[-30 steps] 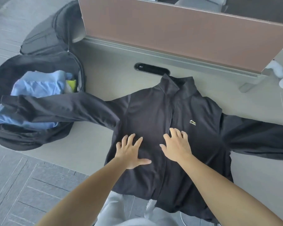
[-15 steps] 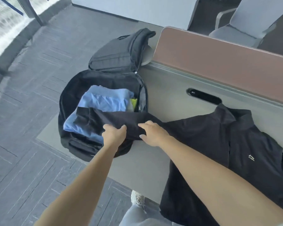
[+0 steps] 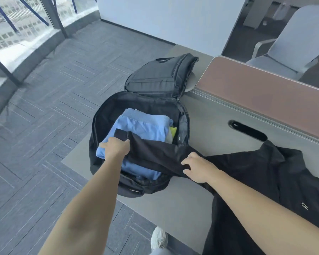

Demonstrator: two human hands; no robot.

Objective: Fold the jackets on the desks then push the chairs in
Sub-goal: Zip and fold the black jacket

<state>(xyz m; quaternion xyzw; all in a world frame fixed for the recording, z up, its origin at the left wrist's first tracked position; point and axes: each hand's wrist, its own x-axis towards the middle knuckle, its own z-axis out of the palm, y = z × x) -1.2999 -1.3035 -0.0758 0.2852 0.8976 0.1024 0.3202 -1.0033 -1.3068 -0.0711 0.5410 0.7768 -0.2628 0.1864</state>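
Head view, compared with half a second ago: the hands are now lying wider apart along the sleeve. The left hand is gripping the sleeve just by the cuff, having shifted outward over the blue clothes. The right hand is pinching a fold of the same sleeve nearer the shoulder, fingers curled into the cloth, at much the same spot as before. The sleeve is stretching straighter between them. The camera is looking higher, taking in more floor and window.

Surroundings: the black jacket is lying front up on the table, at the right. An open bag is sitting on the table's left end, with its lid thrown back against the end of the divider. Blue clothes and a yellow item are filling the bag. The sleeve is draping across them and over the bag's near-right rim, resting on the bag rather than the table. A dark slot is showing just beyond the collar. A chair is standing behind the divider, well apart. A shoe is showing below the table's near edge.

Orientation: the collar is pointing away toward the divider, and the body's long axis is running far to near, its lower end leaving the frame. The sleeve's long axis is running right to left, with the cuff pointing left into the bag.
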